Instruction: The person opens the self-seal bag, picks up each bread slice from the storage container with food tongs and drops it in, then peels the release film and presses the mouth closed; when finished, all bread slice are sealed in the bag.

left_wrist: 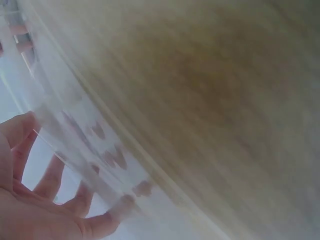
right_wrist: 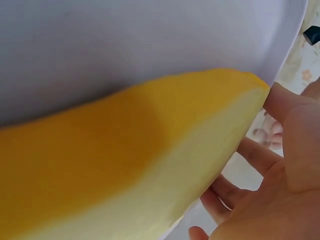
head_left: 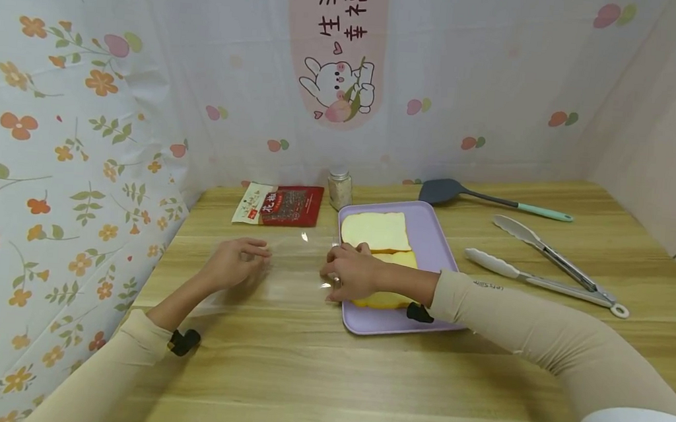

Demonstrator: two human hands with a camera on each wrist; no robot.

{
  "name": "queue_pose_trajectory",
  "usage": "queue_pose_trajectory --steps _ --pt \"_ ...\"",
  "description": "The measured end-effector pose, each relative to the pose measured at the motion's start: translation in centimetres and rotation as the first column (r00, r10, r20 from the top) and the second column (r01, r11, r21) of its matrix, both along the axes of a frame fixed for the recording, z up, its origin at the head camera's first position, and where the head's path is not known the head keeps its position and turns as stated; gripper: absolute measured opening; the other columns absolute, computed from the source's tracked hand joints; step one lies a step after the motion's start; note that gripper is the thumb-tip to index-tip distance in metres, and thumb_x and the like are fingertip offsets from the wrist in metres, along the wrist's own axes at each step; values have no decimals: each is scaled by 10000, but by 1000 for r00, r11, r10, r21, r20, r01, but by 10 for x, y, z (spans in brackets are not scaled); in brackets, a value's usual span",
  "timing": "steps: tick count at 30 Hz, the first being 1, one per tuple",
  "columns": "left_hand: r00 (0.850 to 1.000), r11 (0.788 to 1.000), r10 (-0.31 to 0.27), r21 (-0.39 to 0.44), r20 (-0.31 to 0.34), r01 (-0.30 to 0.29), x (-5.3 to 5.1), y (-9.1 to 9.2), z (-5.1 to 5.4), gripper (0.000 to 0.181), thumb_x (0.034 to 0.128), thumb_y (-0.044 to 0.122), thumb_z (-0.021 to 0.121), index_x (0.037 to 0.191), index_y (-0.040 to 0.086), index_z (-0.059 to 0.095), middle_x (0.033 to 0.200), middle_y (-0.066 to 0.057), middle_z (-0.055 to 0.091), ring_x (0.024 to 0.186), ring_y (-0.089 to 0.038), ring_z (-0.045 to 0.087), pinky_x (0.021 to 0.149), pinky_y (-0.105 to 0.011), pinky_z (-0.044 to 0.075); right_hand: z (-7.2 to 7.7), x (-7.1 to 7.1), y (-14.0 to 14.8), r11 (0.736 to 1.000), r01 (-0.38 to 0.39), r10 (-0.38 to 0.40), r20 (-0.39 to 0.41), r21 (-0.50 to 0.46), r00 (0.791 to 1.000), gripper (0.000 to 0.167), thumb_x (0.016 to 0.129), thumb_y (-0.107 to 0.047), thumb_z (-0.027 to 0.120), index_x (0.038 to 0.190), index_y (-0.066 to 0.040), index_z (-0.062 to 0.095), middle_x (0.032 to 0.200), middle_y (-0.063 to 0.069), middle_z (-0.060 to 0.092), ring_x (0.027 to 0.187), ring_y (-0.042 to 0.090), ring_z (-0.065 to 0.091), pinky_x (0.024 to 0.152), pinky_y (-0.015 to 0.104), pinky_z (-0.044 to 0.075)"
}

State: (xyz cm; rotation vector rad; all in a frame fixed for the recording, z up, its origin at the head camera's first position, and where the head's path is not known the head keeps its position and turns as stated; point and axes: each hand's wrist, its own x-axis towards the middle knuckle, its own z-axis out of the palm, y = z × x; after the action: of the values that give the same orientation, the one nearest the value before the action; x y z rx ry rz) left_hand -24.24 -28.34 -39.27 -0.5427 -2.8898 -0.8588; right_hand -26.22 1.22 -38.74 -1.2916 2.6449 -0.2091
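Observation:
A thin, see-through plastic piece [head_left: 294,274] spans the gap between my hands, left of the lilac tray [head_left: 431,235]. Whether it is a bag or a sheet, I cannot tell. My left hand [head_left: 235,266] holds its left end; in the left wrist view the thumb and fingertips lie along the plastic [left_wrist: 107,145]. My right hand [head_left: 354,272] reaches over the tray's left rim, fingers curled at the plastic's right end. Under that hand lies a yellow-edged bread slice [right_wrist: 125,150], partly hidden. Another bread slice [head_left: 375,230] lies behind it on the tray.
A red and white spice packet [head_left: 287,206] and a small glass jar [head_left: 340,190] stand at the back. On the right are a dark spatula [head_left: 443,191] with a mint handle and metal tongs [head_left: 548,264], spread apart. A flowered cloth [head_left: 78,184] hangs at the left.

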Motion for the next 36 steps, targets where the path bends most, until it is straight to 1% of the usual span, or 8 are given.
queue_pose_trajectory --steps 5,9,14,18,22,29,33,36 --pt "1000 996 1 89 -23 1 0 -1 0 184 910 87 713 1067 8 765 1265 -191 652 1209 -409 575 986 -560 457 2 -2 1 1000 -25 25 17 -10 1000 428 875 -446 739 1214 -186 706 1415 63 515 1322 263 409 963 554 296" --pt "999 989 3 149 -38 3 0 -1 0 175 900 60 719 1055 -9 762 1270 -200 646 1217 -413 569 998 -564 447 3 -6 0 999 -37 38 22 -23 999 367 886 -411 738 1161 -170 710 1364 56 554 1287 250 456 976 564 302" --pt "999 978 0 207 -46 10 -1 -2 1 178 899 63 725 1048 -28 757 1269 -208 644 1234 -412 556 1022 -559 428 3 -11 -6 998 -48 49 5 -48 999 411 902 -399 720 1236 -163 678 1315 68 567 1236 247 488 946 514 347" --pt "998 974 9 226 -57 4 0 -2 1 193 891 68 737 1055 -33 754 1260 -201 652 1231 -404 562 1013 -552 439 1 -16 -12 996 -85 85 -8 -22 996 571 923 -461 674 1407 -179 567 1429 96 495 1312 292 434 1017 540 362" --pt "998 971 13 241 -63 3 0 -2 1 193 894 62 731 1058 -39 751 1259 -203 652 1228 -404 565 1013 -555 437 0 -18 -14 991 -121 121 13 50 993 655 930 -534 625 1488 -225 476 1560 104 365 1396 328 344 1085 609 312" --pt "999 960 -1 280 -52 15 0 -2 2 189 902 53 722 1059 -49 746 1277 -220 635 1254 -405 541 985 -575 449 0 -16 -12 988 -130 123 78 83 989 674 940 -538 606 1505 -203 452 1616 134 250 1426 344 274 1114 636 249" --pt "998 960 2 278 -55 14 2 -2 3 183 903 71 726 1055 -24 756 1279 -205 639 1248 -399 546 978 -566 453 0 -11 -13 986 -112 106 60 124 993 695 935 -559 601 1516 -217 433 1615 131 245 1382 351 310 1117 577 290" --pt "999 964 8 265 -39 3 3 -3 3 180 903 94 732 1056 5 764 1288 -173 643 1257 -381 544 1026 -545 421 3 -7 -16 982 -104 99 41 157 994 690 923 -573 610 1497 -220 458 1574 133 313 1316 350 359 1105 541 312"
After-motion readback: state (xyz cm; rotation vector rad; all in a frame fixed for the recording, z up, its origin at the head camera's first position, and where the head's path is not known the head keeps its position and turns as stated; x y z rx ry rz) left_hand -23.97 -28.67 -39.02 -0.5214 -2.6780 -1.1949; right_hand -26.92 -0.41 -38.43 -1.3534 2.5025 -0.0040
